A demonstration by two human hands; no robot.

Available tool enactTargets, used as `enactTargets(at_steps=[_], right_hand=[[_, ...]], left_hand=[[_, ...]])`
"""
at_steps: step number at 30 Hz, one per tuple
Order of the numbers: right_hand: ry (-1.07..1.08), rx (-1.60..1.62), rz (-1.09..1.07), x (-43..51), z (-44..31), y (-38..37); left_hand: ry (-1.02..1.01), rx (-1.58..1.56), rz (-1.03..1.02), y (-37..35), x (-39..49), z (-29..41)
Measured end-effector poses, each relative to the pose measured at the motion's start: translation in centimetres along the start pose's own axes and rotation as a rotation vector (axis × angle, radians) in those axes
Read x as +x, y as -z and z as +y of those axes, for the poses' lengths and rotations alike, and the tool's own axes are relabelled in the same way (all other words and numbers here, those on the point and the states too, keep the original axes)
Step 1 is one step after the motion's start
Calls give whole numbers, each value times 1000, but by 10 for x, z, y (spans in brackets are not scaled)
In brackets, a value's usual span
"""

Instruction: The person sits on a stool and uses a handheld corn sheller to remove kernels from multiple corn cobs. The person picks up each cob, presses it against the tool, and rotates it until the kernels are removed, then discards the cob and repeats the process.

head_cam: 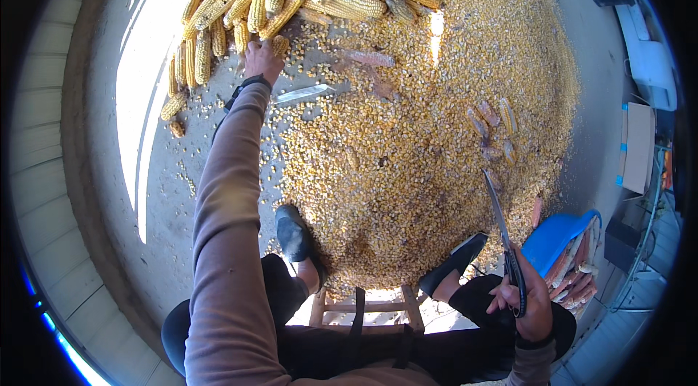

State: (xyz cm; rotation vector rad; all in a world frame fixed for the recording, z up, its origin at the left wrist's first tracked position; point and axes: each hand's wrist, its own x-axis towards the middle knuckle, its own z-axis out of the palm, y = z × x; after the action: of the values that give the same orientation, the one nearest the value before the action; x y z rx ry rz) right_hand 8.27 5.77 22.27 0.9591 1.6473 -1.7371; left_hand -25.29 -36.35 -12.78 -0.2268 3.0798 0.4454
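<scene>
My left hand (264, 62) reaches to the near edge of a heap of yellow corn cobs (354, 1), its fingers against a cob (280, 46); whether they grip it is hard to tell. My right hand (526, 293), low at the right, holds a long-bladed knife or similar tool with a black handle (512, 277), its blade (495, 203) slanting up and left over loose corn kernels (392, 168). Those kernels cover much of the floor. A flat pale strip (303, 94) lies just right of my left wrist.
Beside my right hand, a blue basin (553, 239) holds stripped cobs (575, 271). Short cob pieces (491, 119) and a bare cob (368, 58) lie on the kernels. My shoes (294, 233) rest at the pile's near edge, by a wooden stool frame (365, 307). A cardboard box (638, 146) stands far right.
</scene>
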Motion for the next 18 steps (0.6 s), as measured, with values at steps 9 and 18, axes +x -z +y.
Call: enactTargets(at_steps=[9, 18], right_hand=[[38, -27, -76, -18, -2, 1], [319, -105, -172, -44, 23, 3]], left_hand=[[-43, -93, -85, -19, -47, 35], [246, -1605, -493, 9, -203, 135]])
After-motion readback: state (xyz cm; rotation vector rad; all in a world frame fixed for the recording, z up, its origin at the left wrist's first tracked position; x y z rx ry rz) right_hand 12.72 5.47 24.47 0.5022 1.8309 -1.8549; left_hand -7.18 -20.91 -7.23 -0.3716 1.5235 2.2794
